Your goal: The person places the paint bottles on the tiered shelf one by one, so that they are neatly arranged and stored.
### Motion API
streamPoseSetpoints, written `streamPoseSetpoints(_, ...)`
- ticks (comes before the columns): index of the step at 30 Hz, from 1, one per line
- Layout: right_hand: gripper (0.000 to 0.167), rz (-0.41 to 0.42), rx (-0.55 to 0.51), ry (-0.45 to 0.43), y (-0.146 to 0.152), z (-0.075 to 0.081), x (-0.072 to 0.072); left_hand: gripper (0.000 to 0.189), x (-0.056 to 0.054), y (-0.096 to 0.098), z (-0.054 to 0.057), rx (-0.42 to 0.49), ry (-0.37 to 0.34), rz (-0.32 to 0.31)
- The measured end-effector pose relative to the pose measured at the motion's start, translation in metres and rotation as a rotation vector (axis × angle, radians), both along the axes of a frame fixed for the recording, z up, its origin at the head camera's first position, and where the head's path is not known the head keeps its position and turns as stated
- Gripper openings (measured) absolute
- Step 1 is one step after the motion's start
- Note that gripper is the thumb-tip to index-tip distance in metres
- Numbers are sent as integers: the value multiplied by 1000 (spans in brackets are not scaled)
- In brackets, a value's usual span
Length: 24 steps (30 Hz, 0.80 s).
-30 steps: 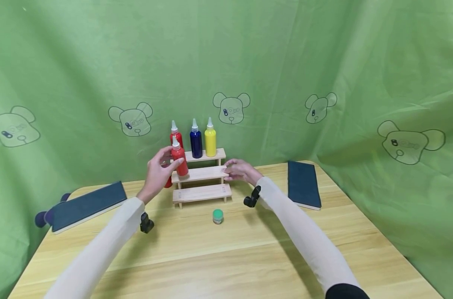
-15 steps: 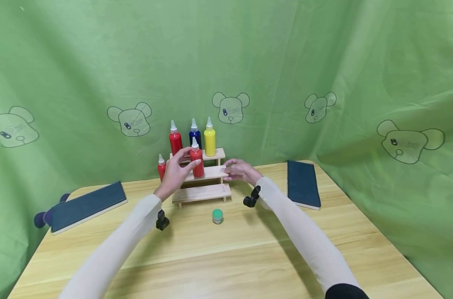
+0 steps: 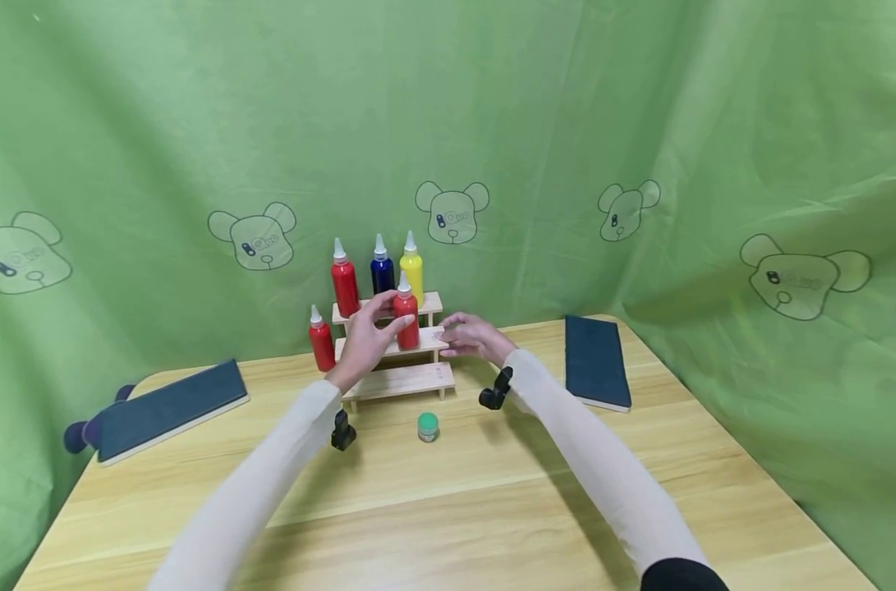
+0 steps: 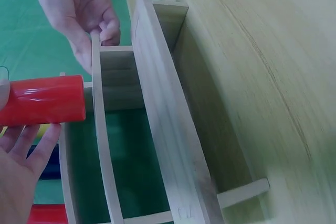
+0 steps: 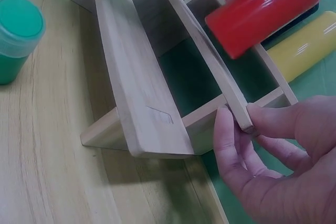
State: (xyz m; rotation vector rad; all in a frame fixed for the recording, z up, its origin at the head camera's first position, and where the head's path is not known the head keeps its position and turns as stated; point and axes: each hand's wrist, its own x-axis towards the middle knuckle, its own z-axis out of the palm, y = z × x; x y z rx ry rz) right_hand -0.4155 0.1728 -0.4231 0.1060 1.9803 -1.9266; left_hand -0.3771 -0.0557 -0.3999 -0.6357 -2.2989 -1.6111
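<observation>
My left hand (image 3: 366,341) grips a red squeeze bottle (image 3: 407,324) with a white pointed cap, thumb on one side and fingers on the other. The bottle is upright over the middle step of a three-step wooden stand (image 3: 396,382); whether its base touches the board I cannot tell. At the stand's right end my right hand (image 5: 294,156) pinches the tip of the middle board (image 5: 239,111) between thumb and fingers. On the top step stand a red bottle (image 3: 345,287), a dark blue bottle (image 3: 383,275) and a yellow bottle (image 3: 414,275). The blue one is partly hidden.
Another red bottle (image 3: 321,345) stands left of the stand. A small green-lidded jar (image 3: 428,427) sits in front. Dark blue books lie at left (image 3: 174,410) and right (image 3: 595,361). A purple object (image 3: 85,435) shows behind the left book. Green curtain (image 3: 536,123) surrounds the table.
My left hand has carried the red bottle rightward along the middle step, from its left end to right of centre. My right hand has stayed at the board's end.
</observation>
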Motion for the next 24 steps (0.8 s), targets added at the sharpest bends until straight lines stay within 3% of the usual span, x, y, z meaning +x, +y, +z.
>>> streamPoseSetpoints(5,38,-4,-1,4,-2,1,1,52,-3,4,-3,-21,-7,17)
streamPoseSetpoints(13,46,-14,26,-7,-4,6,3,50,-7,12,-4,-24,19,1)
streamPoseSetpoints(24,45,4,29,-5,-4,4,5,51,-7,13,-7,-77,40,13)
